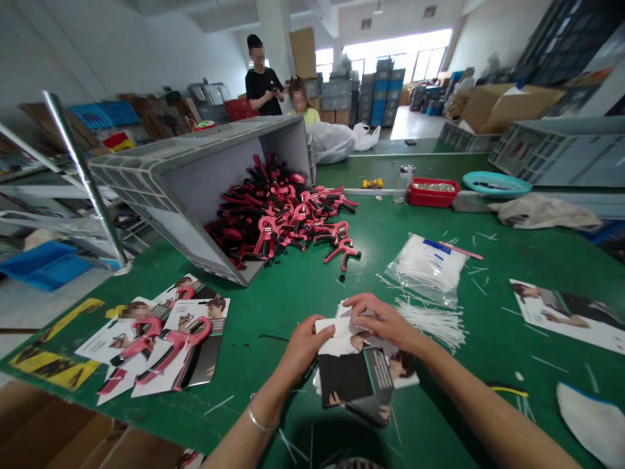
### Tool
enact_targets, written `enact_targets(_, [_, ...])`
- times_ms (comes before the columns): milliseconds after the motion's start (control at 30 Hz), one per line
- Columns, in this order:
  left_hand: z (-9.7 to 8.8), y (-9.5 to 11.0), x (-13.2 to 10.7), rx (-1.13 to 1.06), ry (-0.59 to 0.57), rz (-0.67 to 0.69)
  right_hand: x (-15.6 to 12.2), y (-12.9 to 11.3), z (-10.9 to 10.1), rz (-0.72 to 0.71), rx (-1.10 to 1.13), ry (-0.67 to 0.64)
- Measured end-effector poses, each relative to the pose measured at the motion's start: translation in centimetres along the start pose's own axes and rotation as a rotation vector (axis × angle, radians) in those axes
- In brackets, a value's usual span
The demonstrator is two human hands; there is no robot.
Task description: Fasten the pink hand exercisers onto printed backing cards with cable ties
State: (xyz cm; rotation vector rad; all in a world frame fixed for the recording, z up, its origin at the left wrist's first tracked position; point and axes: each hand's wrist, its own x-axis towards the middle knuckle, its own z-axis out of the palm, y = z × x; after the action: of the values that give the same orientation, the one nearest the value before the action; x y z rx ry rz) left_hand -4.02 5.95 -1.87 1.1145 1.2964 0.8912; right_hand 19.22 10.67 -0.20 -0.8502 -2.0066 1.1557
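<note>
**Card held at its far end, its length running to the table's near edge**

The left hand (305, 342) has thumb and fingers clamped on the far left corner of a printed card (346, 381). The right hand (379, 320) has its fingers bent over the far end; I can't tell whether they pinch. From both, the card stretches back toward the near edge of the green table (381, 234), the left hand closer to its corner. White strips (434, 326) lie just beyond the right wrist.
</note>
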Motion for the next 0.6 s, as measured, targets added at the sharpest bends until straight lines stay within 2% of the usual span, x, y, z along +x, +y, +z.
enact_targets(67, [-0.1, -0.5, -0.8, -0.082, 0.102, 0.003, 1.3, 1.1, -1.6, 0.039, -0.070, 0.094])
enact_targets(100, [-0.1, -0.7, -1.2, -0.113, 0.077, -0.027, 2.4, 1.8, -2.4, 0.058, -0.165, 0.128])
enact_targets(167, [0.1, -1.3, -2.1, -0.117, -0.090, -0.135, 5.8, 3.0, -3.3, 0.081, -0.444, 0.139])
enact_targets(200, [0.3, -1.6, -2.4, -0.094, -0.176, -0.187, 7.8, 3.6, -3.4, 0.079, -0.626, 0.078])
enact_targets(267, [0.7, -2.0, -2.8, -0.035, -0.262, -0.246, 11.9, 4.7, -2.9, 0.084, -0.719, 0.025])
enact_targets(400, [1.4, -2.6, -3.0, 0.052, -0.305, -0.280, 18.2, 6.0, -0.2, 0.138, -0.849, -0.011])
enact_targets(500, [1.0, -2.6, -3.3, 0.130, -0.329, -0.296, 20.0, 5.9, 0.6, 0.149, -0.902, -0.016])
enact_targets(600, [-1.0, -1.6, -3.5, 0.265, -0.380, -0.232, 19.1, 4.7, -1.8, 0.130, -0.922, 0.029])
